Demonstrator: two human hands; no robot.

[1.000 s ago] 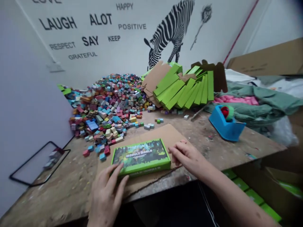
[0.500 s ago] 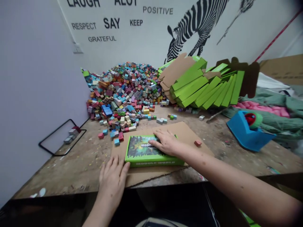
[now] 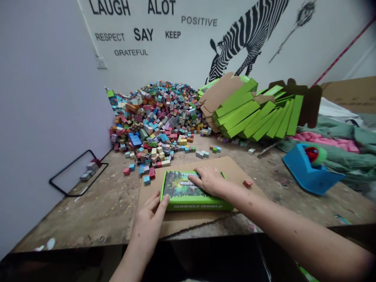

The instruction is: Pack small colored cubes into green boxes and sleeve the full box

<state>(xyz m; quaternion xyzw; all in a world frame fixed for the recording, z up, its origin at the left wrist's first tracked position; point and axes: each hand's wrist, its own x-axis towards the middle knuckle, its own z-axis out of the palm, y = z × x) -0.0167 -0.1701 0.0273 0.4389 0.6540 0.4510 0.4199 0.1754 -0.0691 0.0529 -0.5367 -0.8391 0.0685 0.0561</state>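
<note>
A green box [image 3: 176, 192] with a dark printed lid and "MODULE WORLD" on its front side lies closed on a flat sheet of cardboard [image 3: 176, 229]. My right hand [image 3: 209, 181] rests on the lid with its fingers stretched out, covering part of the print. At the box's front left corner is my left hand [image 3: 151, 215]. Its thumb presses the corner, and its fingers bend around the left side, partly hidden. Near the cardboard's right edge lies one small red block [image 3: 247, 183].
A large heap of small coloured blocks [image 3: 161, 113] stands against the wall. Green box pieces [image 3: 252, 113] lean beside brown card. To the right is a blue tape dispenser [image 3: 311, 172]; to the left, a black wire frame [image 3: 54, 187] with grey blocks. The table's front edge is close.
My left hand has gone from lying spread beside the box to gripping its front left corner. My right hand stays on the lid. The camera view has tilted up slightly.
</note>
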